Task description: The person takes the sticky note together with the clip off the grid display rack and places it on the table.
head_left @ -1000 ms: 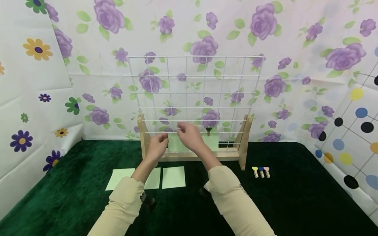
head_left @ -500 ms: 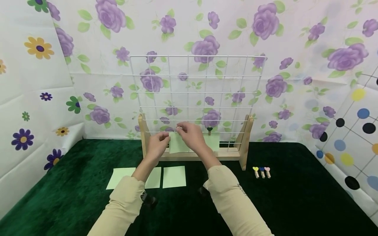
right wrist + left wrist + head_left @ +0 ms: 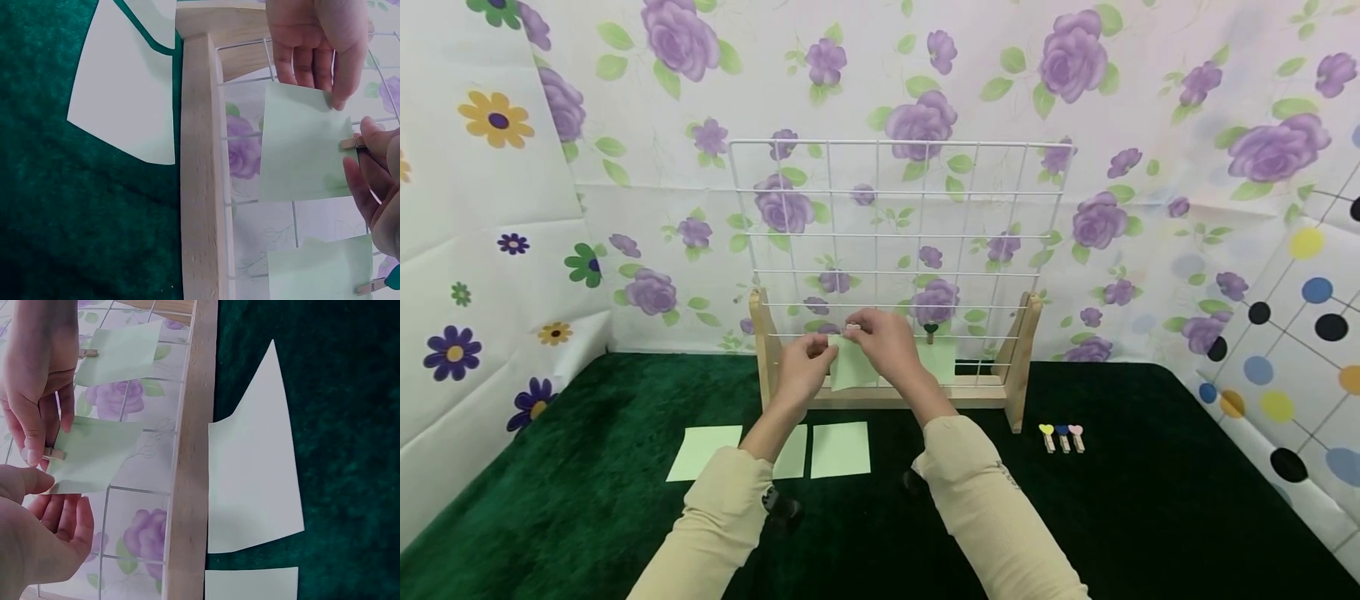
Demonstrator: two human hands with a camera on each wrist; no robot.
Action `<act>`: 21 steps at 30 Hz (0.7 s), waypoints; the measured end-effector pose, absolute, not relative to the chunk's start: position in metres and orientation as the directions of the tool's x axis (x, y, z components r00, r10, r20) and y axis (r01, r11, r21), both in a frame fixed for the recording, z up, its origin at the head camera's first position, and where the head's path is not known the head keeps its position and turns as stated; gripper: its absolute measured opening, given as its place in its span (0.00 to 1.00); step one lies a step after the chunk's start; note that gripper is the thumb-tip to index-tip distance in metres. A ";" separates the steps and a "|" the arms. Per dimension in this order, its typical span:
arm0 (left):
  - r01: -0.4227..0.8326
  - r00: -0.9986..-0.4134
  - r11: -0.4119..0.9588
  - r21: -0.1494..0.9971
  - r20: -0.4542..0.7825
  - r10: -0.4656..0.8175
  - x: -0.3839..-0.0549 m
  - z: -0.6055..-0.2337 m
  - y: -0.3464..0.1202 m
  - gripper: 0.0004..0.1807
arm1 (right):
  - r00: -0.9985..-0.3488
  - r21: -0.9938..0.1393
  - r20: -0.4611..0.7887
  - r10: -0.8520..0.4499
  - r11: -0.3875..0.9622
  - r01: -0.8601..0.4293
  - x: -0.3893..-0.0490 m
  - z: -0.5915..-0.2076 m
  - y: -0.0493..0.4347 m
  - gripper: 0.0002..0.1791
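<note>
My left hand point(image 3: 801, 368) pinches the upper left corner of a pale green paper sheet point(image 3: 306, 144) between thumb and fingers. The sheet hangs against the lower part of a white wire grid point(image 3: 898, 273). At the sheet's top edge, my right hand point(image 3: 886, 346) pinches a small wooden clothespin point(image 3: 351, 144), whose tip overlaps the paper. To the right, a second green sheet point(image 3: 938, 360) hangs on the grid from a clothespin with a dark green heart point(image 3: 930, 332). In the head view, the right hand covers part of the held sheet.
Wooden feet and a base bar point(image 3: 910, 398) support the grid. Several pale green sheets point(image 3: 840, 450) lie in a row on the dark green cloth point(image 3: 1120, 500) in front, partly under the left forearm. Three heart-topped clothespins point(image 3: 1063, 439), yellow, blue and pink, lie at the right.
My left hand has shifted slightly right with the sheet's corner. The right hand has stayed nearly in place with the clothespin at the top edge.
</note>
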State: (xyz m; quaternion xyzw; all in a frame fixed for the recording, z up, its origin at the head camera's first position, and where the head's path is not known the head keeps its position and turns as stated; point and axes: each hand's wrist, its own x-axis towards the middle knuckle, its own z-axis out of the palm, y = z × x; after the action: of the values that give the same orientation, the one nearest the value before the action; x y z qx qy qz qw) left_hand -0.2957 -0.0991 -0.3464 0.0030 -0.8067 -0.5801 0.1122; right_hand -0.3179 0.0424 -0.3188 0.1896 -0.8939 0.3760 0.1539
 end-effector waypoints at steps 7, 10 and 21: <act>0.120 -0.972 0.308 0.944 0.175 -0.155 -0.296 -0.352 -0.098 0.14 | -0.864 -0.578 0.459 -0.206 0.669 -0.466 -0.318 -0.318 0.043 0.10; 0.115 -0.971 0.310 0.944 0.173 -0.166 -0.297 -0.352 -0.098 0.14 | -0.864 -0.585 0.464 -0.196 0.664 -0.465 -0.319 -0.318 0.043 0.09; 0.118 -0.961 0.298 0.947 0.184 -0.205 -0.300 -0.356 -0.097 0.13 | -0.847 -0.566 0.502 -0.173 0.675 -0.474 -0.320 -0.319 0.038 0.08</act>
State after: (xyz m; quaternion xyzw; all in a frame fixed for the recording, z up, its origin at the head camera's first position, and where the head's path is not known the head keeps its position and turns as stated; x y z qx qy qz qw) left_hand -0.3002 -0.0973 -0.3561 0.0277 -0.7940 -0.5917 0.1364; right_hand -0.3198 0.0380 -0.3193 0.1815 -0.8910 0.3600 0.2086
